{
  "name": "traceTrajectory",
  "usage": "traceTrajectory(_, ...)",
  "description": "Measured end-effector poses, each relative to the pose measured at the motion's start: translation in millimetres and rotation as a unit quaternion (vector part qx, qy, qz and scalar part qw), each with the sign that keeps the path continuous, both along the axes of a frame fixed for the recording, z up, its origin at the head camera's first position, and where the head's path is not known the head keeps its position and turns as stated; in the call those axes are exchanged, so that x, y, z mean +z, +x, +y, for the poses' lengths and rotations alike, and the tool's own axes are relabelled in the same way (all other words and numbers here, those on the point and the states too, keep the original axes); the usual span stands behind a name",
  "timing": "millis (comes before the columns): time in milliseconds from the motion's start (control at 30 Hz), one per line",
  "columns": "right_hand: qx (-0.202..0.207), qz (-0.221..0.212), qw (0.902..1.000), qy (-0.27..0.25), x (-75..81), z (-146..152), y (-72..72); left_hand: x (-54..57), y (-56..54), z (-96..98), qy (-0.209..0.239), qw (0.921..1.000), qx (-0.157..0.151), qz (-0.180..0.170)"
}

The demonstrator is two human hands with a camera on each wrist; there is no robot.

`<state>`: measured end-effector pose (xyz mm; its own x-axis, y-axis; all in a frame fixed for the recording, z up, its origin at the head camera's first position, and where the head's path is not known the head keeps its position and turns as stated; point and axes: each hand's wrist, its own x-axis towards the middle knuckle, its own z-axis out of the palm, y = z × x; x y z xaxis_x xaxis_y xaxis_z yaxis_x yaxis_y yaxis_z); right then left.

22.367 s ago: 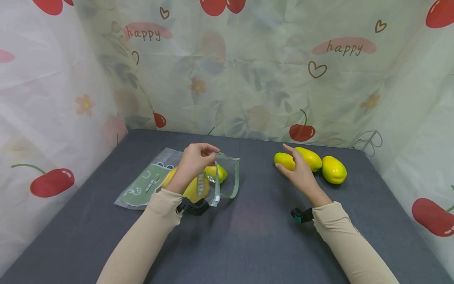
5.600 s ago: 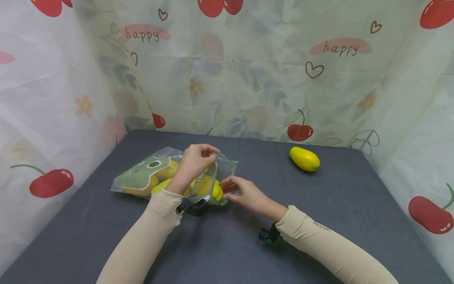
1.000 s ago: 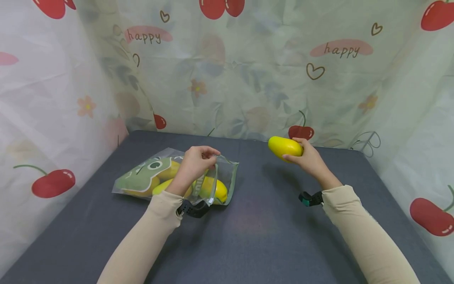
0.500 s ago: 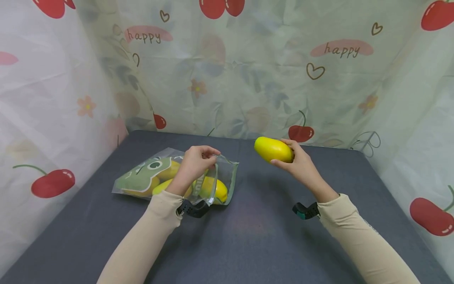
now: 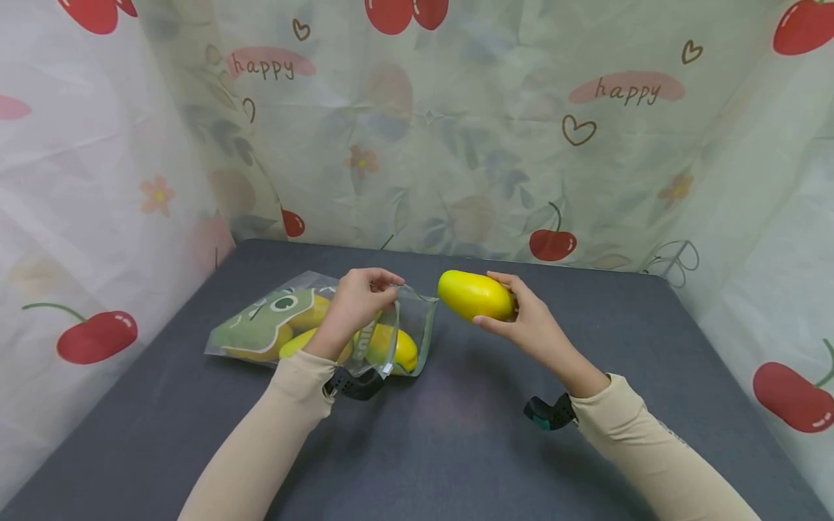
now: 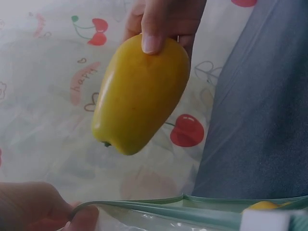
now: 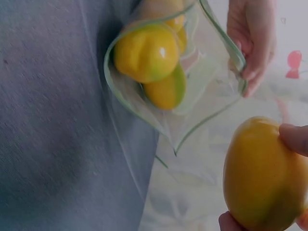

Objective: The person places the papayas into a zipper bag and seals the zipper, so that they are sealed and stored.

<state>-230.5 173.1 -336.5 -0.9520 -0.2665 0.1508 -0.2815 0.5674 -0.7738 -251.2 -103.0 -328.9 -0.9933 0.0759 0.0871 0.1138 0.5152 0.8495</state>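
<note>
In the head view, my left hand [image 5: 355,307] pinches the upper edge of a clear zip bag [image 5: 428,339] with green trim, keeping its mouth apart. Several yellow mangoes [image 7: 147,53] lie inside, seen through the opening in the right wrist view. My right hand [image 5: 533,322] grips another yellow mango [image 5: 474,295] by one end, thumb on the near side and fingers behind. It is held above the table, just right of the bag's mouth, its free end pointing left. In the left wrist view this mango [image 6: 139,96] hangs beyond the green bag rim [image 6: 159,207].
The dark grey table [image 5: 456,449] carries the bag on its left half. A white zip slider [image 5: 387,369] sits at the near corner of the bag's mouth. Printed curtains [image 5: 430,145] stand behind and at both sides, with a thin wire bundle [image 5: 677,262] at the back right corner.
The mangoes once at the back right have left the table; the bag is fuller. Over the last second my right hand carries the last mango left and nearer, toward the bag; my left hand stays put.
</note>
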Motion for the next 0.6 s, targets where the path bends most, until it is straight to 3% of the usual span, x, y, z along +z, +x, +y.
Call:
traceTrajectory(367,0.03,0.001,0.9994,0.015,-22.1,-13,11.7,-0.9,-0.4,0.1,0.006,1.0,-0.001,-0.001)
traceTrajectory(600,0.037,-0.007,0.9978,0.054,-42.1,-21,12.9,-0.8,-0.7,0.9,-0.005,1.0,0.001,0.002)
